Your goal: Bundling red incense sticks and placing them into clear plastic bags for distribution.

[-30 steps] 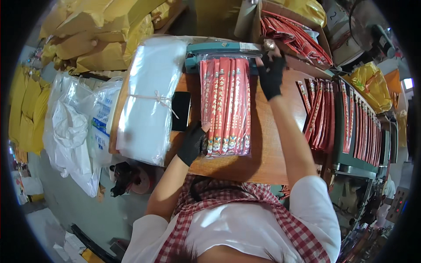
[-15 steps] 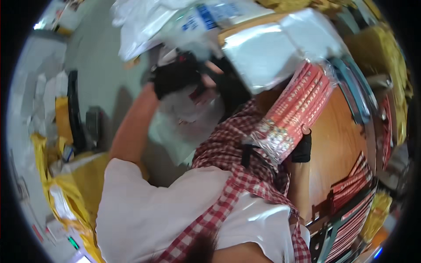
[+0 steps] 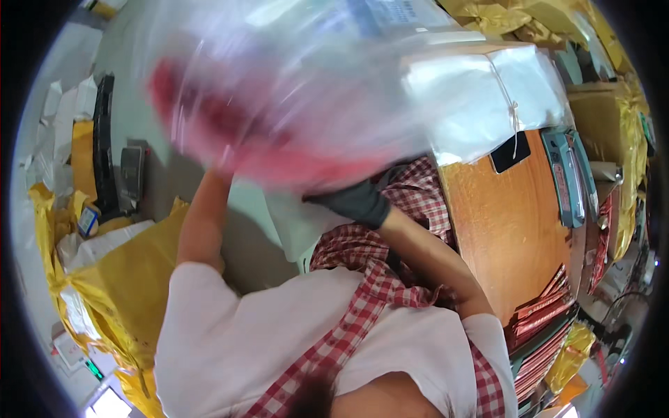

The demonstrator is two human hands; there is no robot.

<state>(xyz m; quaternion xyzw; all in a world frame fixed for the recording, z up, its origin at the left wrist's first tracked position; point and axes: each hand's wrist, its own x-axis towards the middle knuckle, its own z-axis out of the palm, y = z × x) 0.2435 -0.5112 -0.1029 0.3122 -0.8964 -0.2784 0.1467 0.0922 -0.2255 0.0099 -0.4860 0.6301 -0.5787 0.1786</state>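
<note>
A large, motion-blurred clear plastic bag (image 3: pixel 300 104) with red contents (image 3: pixel 216 115) fills the upper middle. What the red things are cannot be made out inside it. My left forearm (image 3: pixel 209 209) runs up behind the bag, which hides the left hand. Under the bag's lower edge, my right hand (image 3: pixel 355 203) in a dark grey glove reaches leftward and appears closed on the plastic; its fingers are partly covered. A pale plastic sack (image 3: pixel 293 226) hangs below, beside my red checked apron (image 3: pixel 418 198).
On the right, a wooden table (image 3: pixel 502 216) bears a string-tied stack of clear plastic bags (image 3: pixel 481 97), a black phone (image 3: pixel 511 153), a blue-grey tool (image 3: pixel 563 177) and red packets (image 3: pixel 543 306). Yellow sacks (image 3: pixel 132 279) stand at left, near a dark box (image 3: pixel 132 173).
The red packets my right hand held over the table are gone from there. That hand has moved left under the bag, now raised across the upper view. The phone is uncovered.
</note>
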